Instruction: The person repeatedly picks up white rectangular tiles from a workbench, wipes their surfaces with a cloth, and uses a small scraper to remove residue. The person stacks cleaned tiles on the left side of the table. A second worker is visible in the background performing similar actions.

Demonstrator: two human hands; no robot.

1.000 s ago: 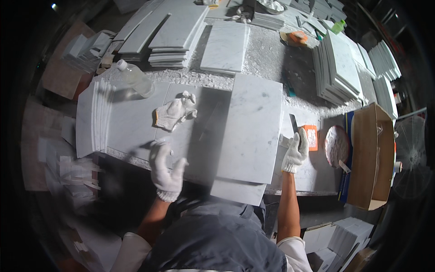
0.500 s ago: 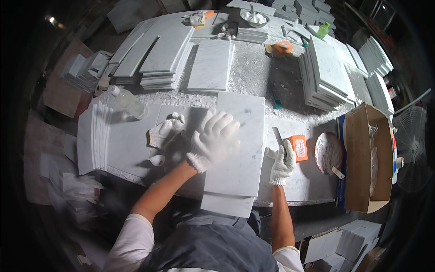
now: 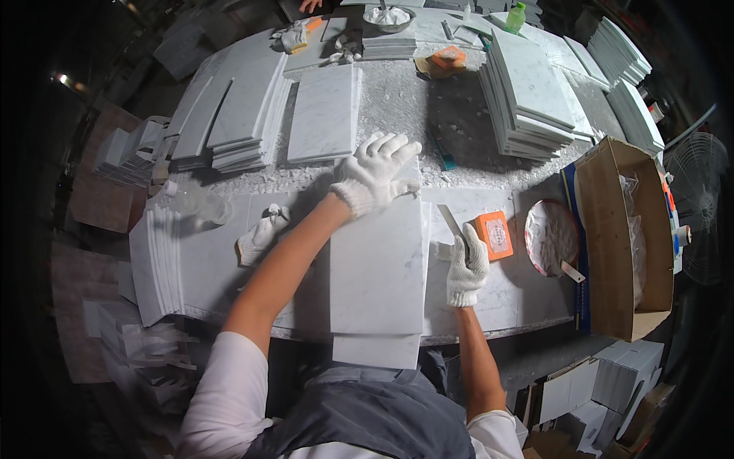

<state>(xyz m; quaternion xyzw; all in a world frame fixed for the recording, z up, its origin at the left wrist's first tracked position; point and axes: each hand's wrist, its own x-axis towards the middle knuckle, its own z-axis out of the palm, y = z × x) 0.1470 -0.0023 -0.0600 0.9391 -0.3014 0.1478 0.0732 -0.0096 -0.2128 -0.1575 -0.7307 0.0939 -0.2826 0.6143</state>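
A white-gloved left hand (image 3: 375, 174), mine, lies with fingers spread over the far end of a pale grey-veined marble tile (image 3: 378, 271). Beneath that tile another slab (image 3: 375, 352) sticks out at the near end. To the right, my gloved right hand (image 3: 466, 268) is closed around a putty knife (image 3: 449, 220); its metal blade points up and away, and the handle is hidden in my grip. Beside this hand lies an orange block with a pale label (image 3: 495, 235). A round dish of white paste (image 3: 552, 239) sits further right.
An open cardboard box (image 3: 619, 245) stands at the right edge. A loose glove (image 3: 262, 236), a clear bottle (image 3: 205, 208) and upright thin tiles (image 3: 157, 260) are on the left. Tile stacks (image 3: 248, 115) (image 3: 531, 92) flank a crumb-strewn surface; another person's hand (image 3: 310, 6) shows at the top.
My left hand has slid away from me to the tile's far end. My right hand keeps the putty knife in about the same place. The whole view has shifted slightly.
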